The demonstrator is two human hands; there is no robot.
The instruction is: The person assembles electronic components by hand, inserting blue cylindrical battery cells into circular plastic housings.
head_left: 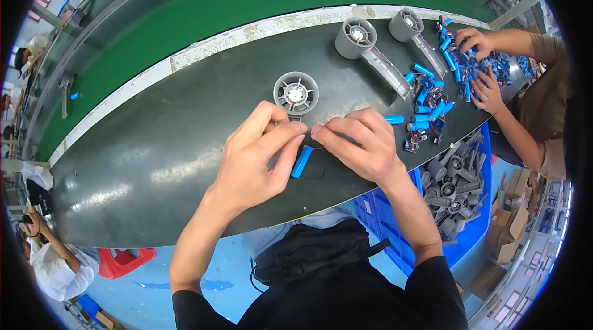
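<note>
Your bare left hand (253, 156) and bare right hand (365, 145) nearly met at the fingertips above the dark, glossy worktable (142, 138). Thumbs and forefingers were drawn close, but I could not tell whether either pair gripped anything. The blue cylindrical cell (302, 162) lay on the table just below your fingertips, a thin red wire (318, 148) beside it. The round grey plastic fan head (295, 93) stood just beyond your hands. To your right lay a loose cluster of blue cylinders with small circuit boards (426, 114).
</note>
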